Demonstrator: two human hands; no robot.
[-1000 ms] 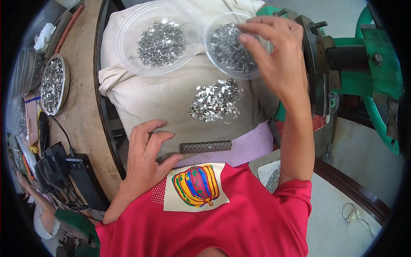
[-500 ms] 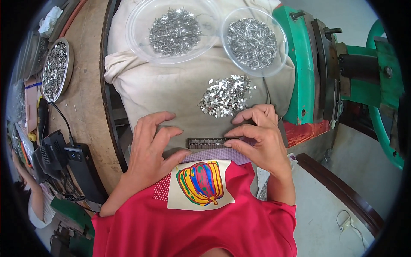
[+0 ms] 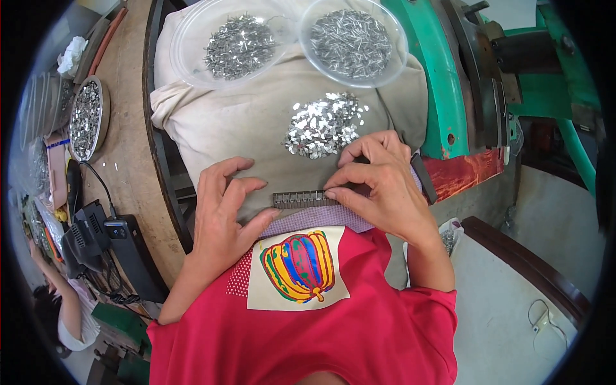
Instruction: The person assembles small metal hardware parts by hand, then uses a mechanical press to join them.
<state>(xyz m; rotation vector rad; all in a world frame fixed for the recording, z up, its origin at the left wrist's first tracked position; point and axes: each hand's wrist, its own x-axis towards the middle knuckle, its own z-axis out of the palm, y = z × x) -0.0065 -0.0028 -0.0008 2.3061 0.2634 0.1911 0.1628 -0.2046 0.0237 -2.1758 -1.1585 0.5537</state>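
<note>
A dark, narrow slotted metal block (image 3: 296, 199) lies across the cloth-covered surface close to my body, with a row of small cells along it. My left hand (image 3: 221, 202) is spread beside its left end, thumb tip near that end and nothing between the fingers. Over the right end, my right hand (image 3: 378, 183) has thumb and index fingertips pressed together at the block; whatever they pinch is hidden. Beyond the hands sits a loose pile of small shiny metal flakes (image 3: 324, 125). Behind it are two clear plastic bowls, the left bowl (image 3: 186, 67) with thin metal pieces and the right bowl (image 3: 399, 54) with short metal pins.
On the right stands a green machine (image 3: 430, 83) with dark metal parts. A wooden bench (image 3: 131, 122) on the left carries a round metal dish (image 3: 102, 128) of small parts, a black power bank (image 3: 131, 256) and cables. Another person's arm (image 3: 64, 301) shows at far left.
The view has shifted and tilted slightly. My right thumb and index finger have come together at the block's right end, and the small shiny piece by that thumb is out of sight.
</note>
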